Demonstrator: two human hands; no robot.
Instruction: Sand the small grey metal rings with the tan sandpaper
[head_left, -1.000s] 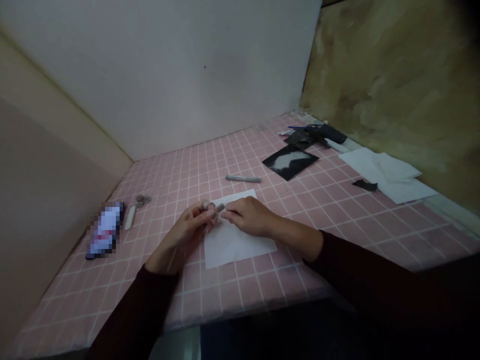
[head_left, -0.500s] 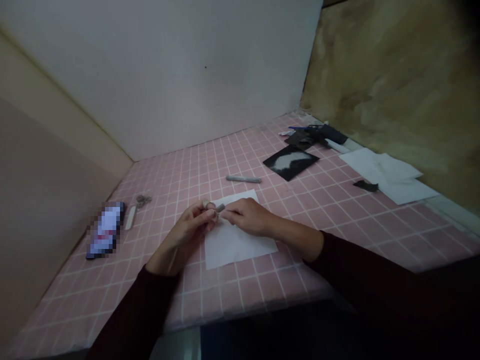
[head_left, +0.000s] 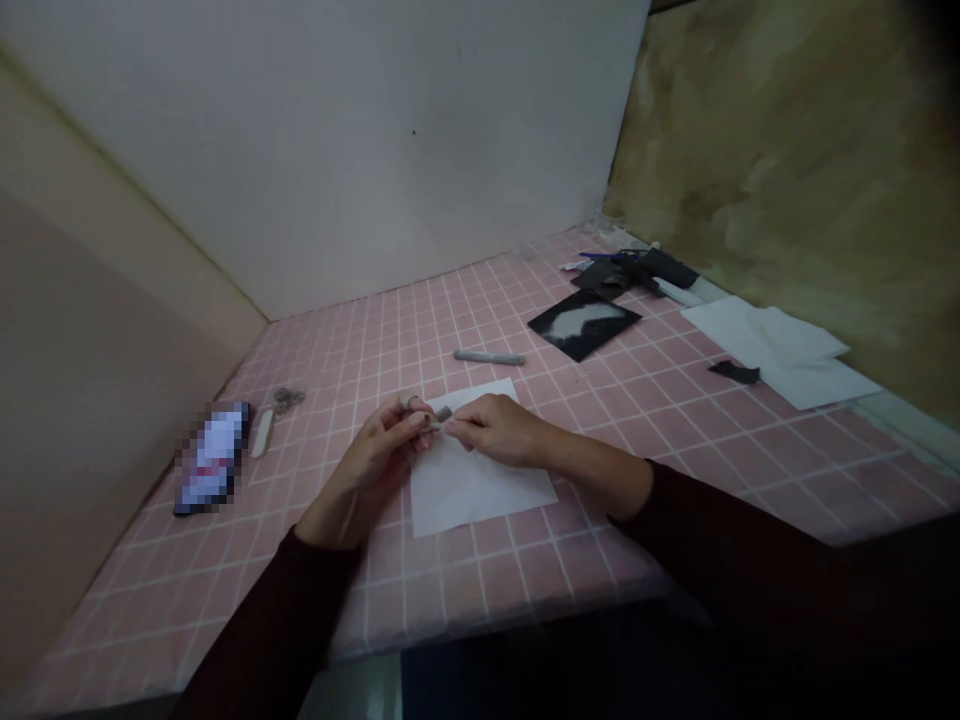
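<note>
Little's changed in the last sec: both hands hold near-identical pos., only the L fingers have shifted a touch, so the same fine close-up handling seems to be ongoing. L hand (head_left: 379, 440) is closed in a thumb-to-finger pinch, apparently w/ a tiny pale piece (head_left: 435, 426) at its tips; a light wrap or ring shows on one finger. R hand (head_left: 499, 430) is curled, thumb against index; can't tell what, if anything, it's gripping. A short, stubby grey cylindrical piece (head_left: 444, 413) sits b/w the two sets of fingertips, above the plain white paper sheet (head_left: 484, 495); which hand has it, unclear. Slim grey rod (head_left: 489, 357) lies beyond the sheet, untouched, on the pink-and-white checked tablecloth (head_left: 637, 420).
</note>
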